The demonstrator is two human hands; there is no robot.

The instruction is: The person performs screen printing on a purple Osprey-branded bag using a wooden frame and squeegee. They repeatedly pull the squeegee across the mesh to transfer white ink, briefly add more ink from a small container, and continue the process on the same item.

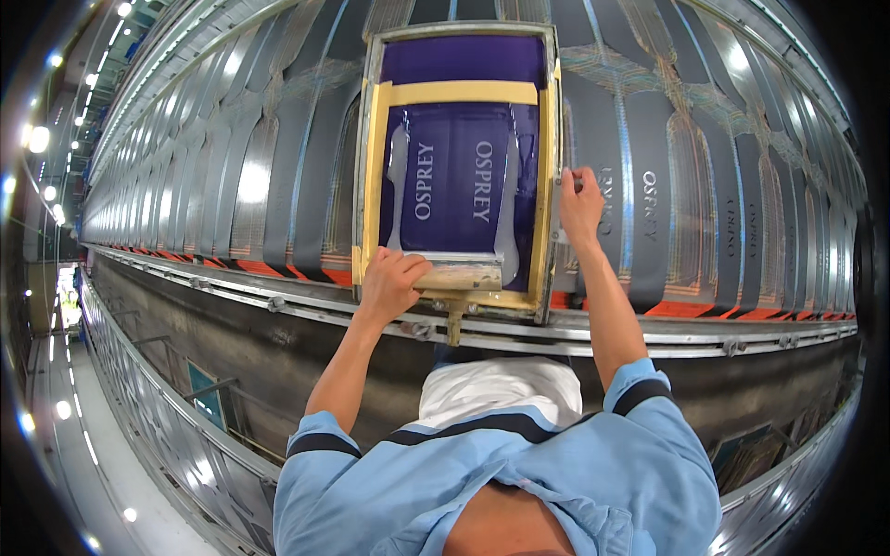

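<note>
A screen-printing frame [464, 31] lies before me, its purple mesh [450, 190] bordered with yellow tape [464, 93]. Pale lettering shows on the mesh, and wet, glossy ink [508, 199] runs along its sides. Across the near end of the mesh rests a squeegee [468, 277] with a worn, light-coloured handle. My left hand [389, 285] is closed around the left part of that handle. My right hand [581, 206] has its fingers curled against the right edge of the frame; the fingertips are partly hidden.
Under the frame runs a long printing table with rows of dark grey fabric pieces [593, 120], some printed to the right. Orange-red edging [686, 308] shows along its near side. A metal rail [575, 341] with clamps passes in front of me. Another railed table [158, 389] stands at lower left.
</note>
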